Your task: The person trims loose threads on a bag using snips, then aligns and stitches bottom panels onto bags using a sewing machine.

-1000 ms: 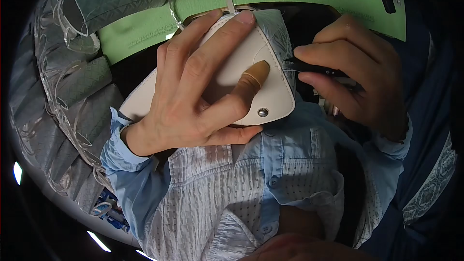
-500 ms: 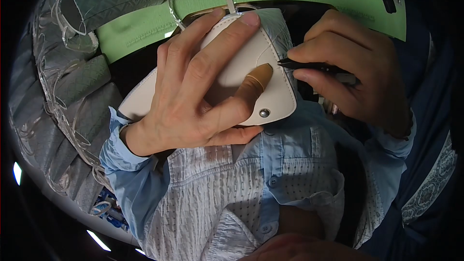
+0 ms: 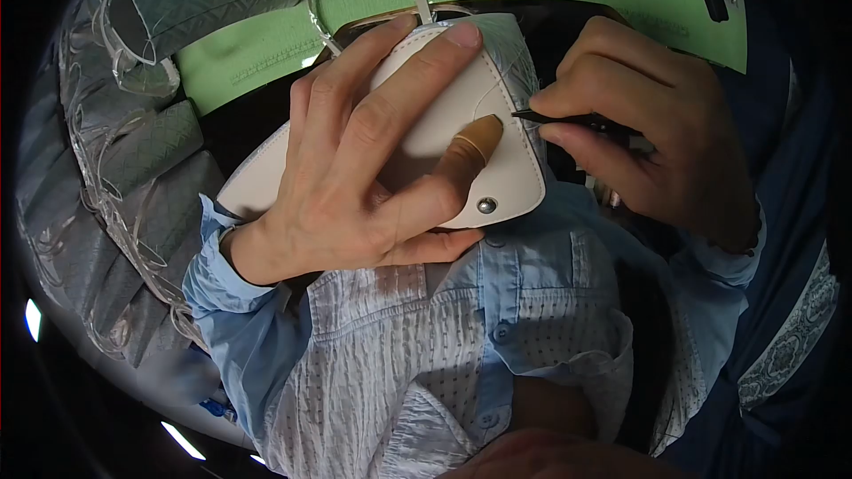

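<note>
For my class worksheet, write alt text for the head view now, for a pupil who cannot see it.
A left hand with a tan finger cover lies spread over a cream flap with a metal snap; the right hand holds a pointed black tool at its stitched edge. Grey bags lie at left, near a green mat.

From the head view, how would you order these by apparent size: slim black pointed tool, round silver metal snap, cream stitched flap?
1. Cream stitched flap
2. Slim black pointed tool, partly hidden
3. Round silver metal snap
</note>
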A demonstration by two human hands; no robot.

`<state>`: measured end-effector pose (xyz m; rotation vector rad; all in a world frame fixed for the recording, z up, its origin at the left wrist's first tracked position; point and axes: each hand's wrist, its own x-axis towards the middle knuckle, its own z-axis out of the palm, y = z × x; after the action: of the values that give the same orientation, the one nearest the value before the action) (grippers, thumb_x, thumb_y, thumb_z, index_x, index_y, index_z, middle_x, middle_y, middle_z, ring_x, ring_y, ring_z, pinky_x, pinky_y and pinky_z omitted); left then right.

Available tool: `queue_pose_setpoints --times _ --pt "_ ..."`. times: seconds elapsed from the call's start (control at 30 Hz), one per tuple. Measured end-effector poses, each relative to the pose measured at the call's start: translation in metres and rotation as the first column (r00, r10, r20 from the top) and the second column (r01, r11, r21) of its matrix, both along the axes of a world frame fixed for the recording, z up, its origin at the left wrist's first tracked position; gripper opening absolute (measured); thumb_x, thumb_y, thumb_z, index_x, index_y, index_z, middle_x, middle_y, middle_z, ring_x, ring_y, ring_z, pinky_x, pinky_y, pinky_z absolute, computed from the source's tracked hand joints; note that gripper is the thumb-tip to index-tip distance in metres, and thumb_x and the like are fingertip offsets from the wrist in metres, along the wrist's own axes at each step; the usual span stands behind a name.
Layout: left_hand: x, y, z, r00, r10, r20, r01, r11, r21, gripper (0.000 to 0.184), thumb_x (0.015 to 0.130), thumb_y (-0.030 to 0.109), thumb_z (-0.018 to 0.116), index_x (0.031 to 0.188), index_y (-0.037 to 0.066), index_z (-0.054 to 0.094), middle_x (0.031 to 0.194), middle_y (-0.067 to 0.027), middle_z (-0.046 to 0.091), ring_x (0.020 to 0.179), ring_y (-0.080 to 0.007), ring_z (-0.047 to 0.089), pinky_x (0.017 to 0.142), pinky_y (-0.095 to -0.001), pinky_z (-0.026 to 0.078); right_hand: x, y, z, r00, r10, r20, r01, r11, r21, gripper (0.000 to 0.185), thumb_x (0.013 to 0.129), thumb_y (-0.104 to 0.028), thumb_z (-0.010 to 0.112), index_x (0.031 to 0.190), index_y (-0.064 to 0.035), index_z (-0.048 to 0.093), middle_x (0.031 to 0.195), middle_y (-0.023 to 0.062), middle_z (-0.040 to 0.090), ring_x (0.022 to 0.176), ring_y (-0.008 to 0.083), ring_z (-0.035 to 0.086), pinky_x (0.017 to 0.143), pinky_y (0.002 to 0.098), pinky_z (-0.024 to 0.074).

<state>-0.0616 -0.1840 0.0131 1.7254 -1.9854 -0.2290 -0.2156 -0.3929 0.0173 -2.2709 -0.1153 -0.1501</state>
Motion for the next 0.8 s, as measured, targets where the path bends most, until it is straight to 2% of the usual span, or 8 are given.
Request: queue_pose_setpoints --times 0.07,0.2,0.47,0.67,0.77,0.8 --pt "0.000 0.000 0.000 1.000 0.000 -0.004 0.000 1.000 -0.010 0.065 0.070 0.056 0.078 0.109 0.005 0.063 0.136 -0.0347 0.041 0.116 -0.0507 0.050 0.091 -0.0553 0.050 -0.001 -0.002 0.000 1.000 0.001 0.025 -0.001 1.000 -0.020 0.018 0.075 -0.004 0.075 0.090 -0.0006 0.066 0.082 0.0088 0.059 0.069 0.0189 0.060 0.057 0.0292 0.0460" --pt "0.002 0.002 0.002 1.000 0.011 0.003 -0.011 1.000 0.011 0.066 0.070 0.055 0.079 0.109 0.005 0.063 0.136 -0.0352 0.041 0.117 -0.0506 0.049 0.092 -0.0555 0.049 0.001 -0.008 0.011 0.997 0.016 -0.070 -0.014 0.999 0.038 0.020 0.075 -0.004 0.075 0.093 -0.0008 0.066 0.084 0.0089 0.059 0.071 0.0177 0.060 0.059 0.0280 0.0463" --pt "0.003 0.004 0.003 1.000 0.002 0.001 -0.002 1.000 0.015 0.065 0.070 0.055 0.079 0.109 0.005 0.063 0.136 -0.0351 0.041 0.118 -0.0505 0.049 0.093 -0.0556 0.048 0.007 -0.003 0.011 0.998 0.060 -0.034 -0.058 0.996 0.066 0.021 0.075 -0.004 0.075 0.093 -0.0008 0.066 0.085 0.0094 0.060 0.070 0.0166 0.061 0.057 0.0260 0.0462" --pt "0.002 0.003 0.002 1.000 0.013 0.021 -0.012 1.000 -0.002 0.065 0.071 0.056 0.078 0.109 0.005 0.063 0.136 -0.0350 0.041 0.117 -0.0506 0.049 0.092 -0.0556 0.049 0.007 -0.003 0.007 0.999 0.031 -0.031 -0.031 1.000 0.004 0.021 0.074 -0.005 0.076 0.092 -0.0006 0.066 0.084 0.0093 0.060 0.069 0.0176 0.061 0.056 0.0269 0.0465" --pt "0.002 0.004 0.001 1.000 0.010 0.012 -0.010 1.000 -0.018 0.065 0.071 0.056 0.078 0.109 0.005 0.064 0.136 -0.0348 0.041 0.116 -0.0505 0.050 0.091 -0.0555 0.049 0.012 -0.001 0.019 0.995 0.060 -0.084 -0.057 0.998 0.037 0.021 0.074 -0.005 0.076 0.092 -0.0006 0.066 0.084 0.0092 0.060 0.068 0.0176 0.061 0.055 0.0271 0.0464" --pt "0.002 0.004 0.002 1.000 0.008 0.016 -0.008 1.000 -0.013 0.065 0.071 0.056 0.078 0.109 0.005 0.064 0.136 -0.0347 0.041 0.116 -0.0504 0.050 0.091 -0.0554 0.049 0.013 -0.002 0.017 0.996 0.080 -0.040 -0.078 0.996 0.053 0.021 0.074 -0.006 0.076 0.092 -0.0007 0.066 0.084 0.0091 0.060 0.068 0.0173 0.061 0.055 0.0268 0.0464"
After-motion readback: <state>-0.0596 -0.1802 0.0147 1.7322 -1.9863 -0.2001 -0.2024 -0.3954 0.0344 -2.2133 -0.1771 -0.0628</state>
